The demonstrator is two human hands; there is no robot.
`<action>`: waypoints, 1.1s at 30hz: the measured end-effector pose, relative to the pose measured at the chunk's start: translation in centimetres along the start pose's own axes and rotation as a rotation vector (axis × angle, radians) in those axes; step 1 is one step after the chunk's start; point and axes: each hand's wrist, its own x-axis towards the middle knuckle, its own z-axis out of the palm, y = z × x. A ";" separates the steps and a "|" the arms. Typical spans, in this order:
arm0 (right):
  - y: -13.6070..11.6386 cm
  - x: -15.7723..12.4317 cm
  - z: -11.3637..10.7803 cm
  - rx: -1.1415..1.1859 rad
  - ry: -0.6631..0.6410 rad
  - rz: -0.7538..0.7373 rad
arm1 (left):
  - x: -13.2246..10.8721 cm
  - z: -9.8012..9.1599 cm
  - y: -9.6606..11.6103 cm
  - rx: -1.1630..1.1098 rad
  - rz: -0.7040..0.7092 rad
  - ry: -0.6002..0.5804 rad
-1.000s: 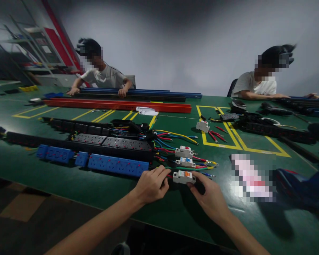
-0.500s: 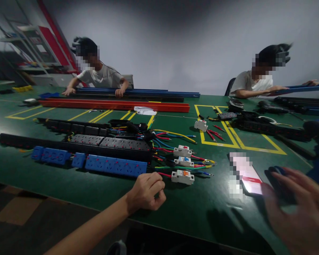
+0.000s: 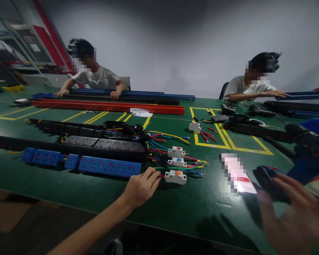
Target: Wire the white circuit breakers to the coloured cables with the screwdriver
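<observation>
My left hand [image 3: 141,188] is at the right end of the blue socket strip [image 3: 110,166], its fingers closed on a short red wire [image 3: 162,176]. This wire runs into a white circuit breaker [image 3: 175,177] with an orange switch. Two more breakers, one with a blue switch [image 3: 177,162] and one with a red switch [image 3: 176,152], lie behind it among coloured wires. My right hand [image 3: 295,212], blurred, has thumb and fingers apart beside a dark handheld object [image 3: 269,180] whose kind I cannot make out. A lit phone [image 3: 238,175] lies to its left.
Black-and-grey socket strips [image 3: 103,144] lie behind the blue one. Across the green table [image 3: 159,205] are an orange rail [image 3: 108,106], blue rails [image 3: 149,95] and another breaker [image 3: 195,127] with loose red wires. Two people sit opposite, hands on rails. A black power tool [image 3: 305,136] is at right.
My left hand's fingers have reached forward from a loose curl onto the red wire. My right hand has shifted slightly down, still apart-fingered. The whole view has swung a little to the right.
</observation>
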 end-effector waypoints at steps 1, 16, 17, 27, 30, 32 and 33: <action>-1.8 -0.7 1.1 0.133 -0.141 -0.033 | 0.1 0.2 0.0 0.031 0.009 -0.025; -10.0 -2.1 10.4 0.549 -0.754 0.067 | 0.4 0.6 -1.5 0.066 0.187 -0.176; -10.1 -2.0 10.4 0.559 -0.756 0.046 | 0.5 0.5 -1.5 0.061 0.195 -0.174; -9.6 -0.7 10.7 0.630 -0.817 -0.035 | 1.3 0.3 -1.5 0.047 0.269 -0.137; -9.4 -0.3 10.8 0.640 -0.839 -0.028 | 1.5 0.1 -1.4 0.067 0.285 -0.148; -9.1 -0.3 11.0 0.655 -0.843 -0.030 | 1.6 0.0 -1.4 0.066 0.290 -0.162; -8.9 -0.4 11.1 0.663 -0.836 -0.035 | 1.7 0.0 -1.4 0.062 0.291 -0.168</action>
